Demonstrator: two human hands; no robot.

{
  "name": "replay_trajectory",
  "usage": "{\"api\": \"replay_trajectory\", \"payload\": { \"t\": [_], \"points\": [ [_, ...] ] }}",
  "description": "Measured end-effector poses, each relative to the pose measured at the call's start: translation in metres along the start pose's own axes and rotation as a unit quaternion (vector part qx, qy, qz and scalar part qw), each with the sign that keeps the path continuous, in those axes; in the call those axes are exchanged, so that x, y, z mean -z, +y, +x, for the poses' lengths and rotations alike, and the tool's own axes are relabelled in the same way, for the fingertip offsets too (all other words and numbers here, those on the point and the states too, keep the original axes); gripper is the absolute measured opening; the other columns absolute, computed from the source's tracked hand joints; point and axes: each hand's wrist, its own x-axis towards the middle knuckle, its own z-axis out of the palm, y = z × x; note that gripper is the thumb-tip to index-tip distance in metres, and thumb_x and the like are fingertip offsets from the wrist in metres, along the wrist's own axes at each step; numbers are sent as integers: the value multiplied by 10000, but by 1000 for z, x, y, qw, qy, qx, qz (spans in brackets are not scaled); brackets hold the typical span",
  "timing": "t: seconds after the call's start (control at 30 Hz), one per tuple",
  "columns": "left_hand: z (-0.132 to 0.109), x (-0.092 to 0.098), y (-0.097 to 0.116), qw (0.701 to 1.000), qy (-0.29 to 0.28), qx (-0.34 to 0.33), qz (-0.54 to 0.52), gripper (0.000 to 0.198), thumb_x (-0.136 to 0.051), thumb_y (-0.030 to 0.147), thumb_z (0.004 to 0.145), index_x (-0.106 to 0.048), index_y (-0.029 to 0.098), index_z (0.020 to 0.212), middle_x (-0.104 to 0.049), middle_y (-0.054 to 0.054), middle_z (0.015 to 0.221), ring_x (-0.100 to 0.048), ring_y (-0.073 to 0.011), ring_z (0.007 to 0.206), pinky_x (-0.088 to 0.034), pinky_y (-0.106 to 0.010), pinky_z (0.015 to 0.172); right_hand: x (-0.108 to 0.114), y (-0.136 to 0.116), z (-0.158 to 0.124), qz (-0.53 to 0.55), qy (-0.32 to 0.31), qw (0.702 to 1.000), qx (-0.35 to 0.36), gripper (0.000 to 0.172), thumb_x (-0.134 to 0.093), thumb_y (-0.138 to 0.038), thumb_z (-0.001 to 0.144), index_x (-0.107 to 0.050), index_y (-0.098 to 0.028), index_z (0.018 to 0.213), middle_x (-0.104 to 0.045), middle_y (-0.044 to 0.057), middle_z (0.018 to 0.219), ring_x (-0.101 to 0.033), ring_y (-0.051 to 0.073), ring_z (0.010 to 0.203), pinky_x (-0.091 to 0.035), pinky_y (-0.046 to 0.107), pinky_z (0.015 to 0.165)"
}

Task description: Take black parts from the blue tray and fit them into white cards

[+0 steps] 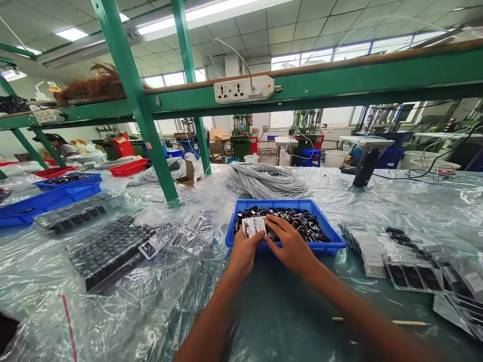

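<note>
A small white printed packet [254, 227] is held over the near side of a blue tray [287, 203]. My left hand [244, 246] grips the packet from the left, its thumb across the front. On the packet's right edge rest the fingers of my right hand [289, 241], thumb below and fingers above, closed on it. Under and behind the hands, the tray holds a heap of small glossy black pieces [302, 221]; their exact kind is too small to tell. The hands hide part of the tray's front rim.
Left lie silver packets [192, 234] and a clear-covered pack of black pieces [109, 246]. Right are rows of bagged packs [411, 256] and a thin wooden stick [409, 323]. Behind the tray is coiled grey cable [267, 178]; a green post [151, 136] rises left of it.
</note>
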Motion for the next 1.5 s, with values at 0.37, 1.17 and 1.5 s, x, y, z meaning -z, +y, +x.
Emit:
{"api": "replay_trajectory", "payload": {
  "t": [0.37,1.17,1.5],
  "points": [
    [2,8,14,957,-21,-123,261,249,-737,209,635,-644,200,865,-652,16,736,-576,-158,673,-428,-255,654,6,-2,3,208,27,968,-135,257,-624,-236,815,-677,-204,1064,-743,55,1051,-725,222,941,-598,412,893],
    [22,30,19,793,152,-359,468,236,-495,279,828,-581,181,1024,-570,-148,1150,-507,-305,1166,-399,-499,1033,69,12,3,635,31,668,-387,426,-414,-427,950,-713,-141,851,-740,115,852,-713,208,865,-558,349,884],
    [-6,-6,25,958,-229,90,-144,482,-528,588,773,-637,121,822,-593,-100,800,-580,-222,751,-479,-373,746,111,-40,-30,634,31,714,-296,385,-558,-524,850,-681,-174,748,-635,59,719,-615,198,709,-499,338,695]
  ]
}}
